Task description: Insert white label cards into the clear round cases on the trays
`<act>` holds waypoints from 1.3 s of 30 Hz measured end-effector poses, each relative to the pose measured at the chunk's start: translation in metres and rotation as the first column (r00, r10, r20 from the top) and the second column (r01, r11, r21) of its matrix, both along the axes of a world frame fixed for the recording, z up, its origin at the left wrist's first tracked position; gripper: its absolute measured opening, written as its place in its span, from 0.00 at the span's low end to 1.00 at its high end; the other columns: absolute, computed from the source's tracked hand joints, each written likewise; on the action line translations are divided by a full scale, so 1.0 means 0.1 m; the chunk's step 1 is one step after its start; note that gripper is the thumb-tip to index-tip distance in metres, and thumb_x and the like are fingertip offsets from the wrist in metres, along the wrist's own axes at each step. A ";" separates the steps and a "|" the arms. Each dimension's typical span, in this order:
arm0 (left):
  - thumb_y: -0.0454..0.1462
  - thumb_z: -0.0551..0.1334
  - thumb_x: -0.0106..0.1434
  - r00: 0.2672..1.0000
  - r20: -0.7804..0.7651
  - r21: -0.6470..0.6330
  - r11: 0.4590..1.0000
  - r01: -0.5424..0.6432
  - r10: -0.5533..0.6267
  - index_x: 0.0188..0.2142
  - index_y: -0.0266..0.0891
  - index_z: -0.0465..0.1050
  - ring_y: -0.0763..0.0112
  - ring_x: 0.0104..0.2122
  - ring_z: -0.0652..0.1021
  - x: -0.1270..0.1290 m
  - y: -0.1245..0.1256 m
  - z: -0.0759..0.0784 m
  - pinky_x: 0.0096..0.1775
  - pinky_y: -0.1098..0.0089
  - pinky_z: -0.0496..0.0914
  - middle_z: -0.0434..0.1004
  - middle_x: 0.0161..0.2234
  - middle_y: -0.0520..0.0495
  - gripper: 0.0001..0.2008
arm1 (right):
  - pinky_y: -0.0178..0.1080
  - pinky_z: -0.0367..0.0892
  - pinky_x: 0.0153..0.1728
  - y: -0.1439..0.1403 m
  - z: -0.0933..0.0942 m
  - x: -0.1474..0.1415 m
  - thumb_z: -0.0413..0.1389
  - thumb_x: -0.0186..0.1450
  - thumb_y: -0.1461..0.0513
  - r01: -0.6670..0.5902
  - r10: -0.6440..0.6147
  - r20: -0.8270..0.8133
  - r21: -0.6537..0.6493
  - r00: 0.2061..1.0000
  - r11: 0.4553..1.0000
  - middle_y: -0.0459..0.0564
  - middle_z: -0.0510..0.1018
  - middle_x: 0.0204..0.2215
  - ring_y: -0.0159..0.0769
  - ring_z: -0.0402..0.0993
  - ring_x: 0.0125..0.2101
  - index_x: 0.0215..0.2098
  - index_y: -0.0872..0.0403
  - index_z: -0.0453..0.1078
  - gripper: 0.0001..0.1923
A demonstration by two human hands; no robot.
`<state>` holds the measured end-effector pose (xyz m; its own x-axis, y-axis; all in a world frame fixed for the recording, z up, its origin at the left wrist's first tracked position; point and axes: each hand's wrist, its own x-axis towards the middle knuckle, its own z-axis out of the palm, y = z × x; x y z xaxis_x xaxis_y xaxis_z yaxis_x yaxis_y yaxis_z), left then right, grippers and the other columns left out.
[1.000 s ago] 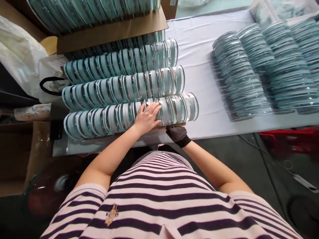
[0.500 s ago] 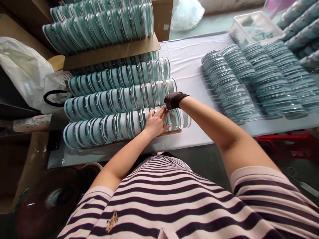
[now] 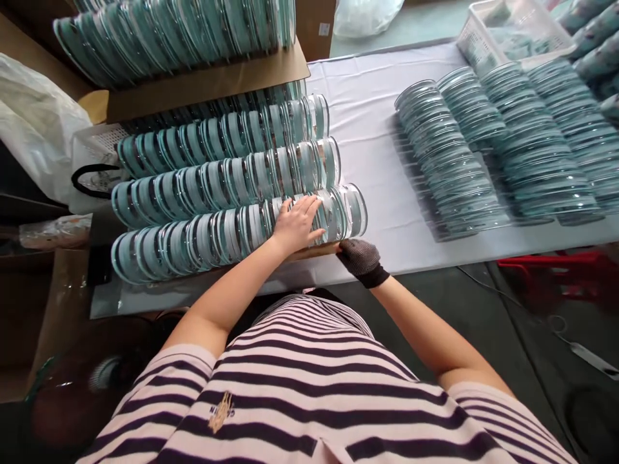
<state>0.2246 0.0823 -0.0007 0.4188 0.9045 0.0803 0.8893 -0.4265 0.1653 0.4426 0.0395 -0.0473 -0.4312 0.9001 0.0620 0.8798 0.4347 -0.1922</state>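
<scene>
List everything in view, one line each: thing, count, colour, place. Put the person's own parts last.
Near row of round cases: one row, too many cases to count, clear with teal bands, on edge on a cardboard sheet at the table's near left.
Further rows of cases: at least two, same colours, behind the near row.
Cardboard sheet: one, brown, laid over the rows at top left, with more cases on it.
Slanted stacks of cases: about four, teal and clear, on the right of the table.
Table cover: one, white.
White basket: one, top right.
Plastic bag: one, white, far left.
Left hand: bare, flat on the near row.
Right hand: dark dotted glove, at the table's edge by the row's right end.
</scene>
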 end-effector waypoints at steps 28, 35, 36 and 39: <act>0.50 0.57 0.67 1.000 -0.005 0.018 1.000 0.023 -0.023 0.69 0.40 0.54 0.55 0.69 0.58 -0.02 -0.04 -0.07 0.67 0.50 0.45 0.55 0.70 0.40 0.36 | 0.38 0.57 0.32 0.28 0.40 -0.08 0.49 0.70 0.59 -0.155 0.151 0.105 0.029 0.983 0.988 0.59 0.81 0.37 0.42 0.72 0.38 0.38 0.56 0.80 0.18; 0.51 0.57 0.67 1.000 -0.007 0.007 1.000 0.024 -0.024 0.70 0.40 0.54 0.54 0.69 0.57 -0.03 -0.05 -0.06 0.67 0.50 0.44 0.55 0.70 0.39 0.36 | 0.38 0.60 0.32 -0.03 -0.24 -0.13 0.47 0.70 0.61 -0.061 0.074 0.150 -0.088 0.986 0.994 0.61 0.81 0.40 0.40 0.74 0.35 0.49 0.55 0.79 0.19; 0.51 0.57 0.67 1.000 -0.009 0.008 1.000 0.025 -0.025 0.70 0.40 0.54 0.54 0.69 0.57 -0.03 -0.05 -0.06 0.68 0.50 0.44 0.55 0.70 0.39 0.36 | 0.38 0.60 0.32 -0.05 -0.31 -0.13 0.47 0.71 0.60 -0.048 0.062 0.154 -0.093 0.986 0.995 0.62 0.81 0.40 0.41 0.75 0.36 0.49 0.54 0.79 0.20; 0.51 0.56 0.67 1.000 -0.012 0.009 1.000 0.028 -0.028 0.70 0.42 0.53 0.53 0.69 0.58 -0.03 -0.06 -0.04 0.67 0.49 0.45 0.54 0.70 0.40 0.35 | 0.38 0.60 0.32 -0.07 -0.34 -0.09 0.48 0.71 0.57 -0.036 0.048 0.115 -0.102 0.992 0.994 0.61 0.81 0.40 0.42 0.75 0.36 0.47 0.53 0.80 0.19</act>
<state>0.2217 0.0767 -0.0048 0.4449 0.8916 0.0838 0.8788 -0.4527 0.1507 0.4341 0.0326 -0.0814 -0.4679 0.8801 -0.0802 0.8801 0.4558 -0.1328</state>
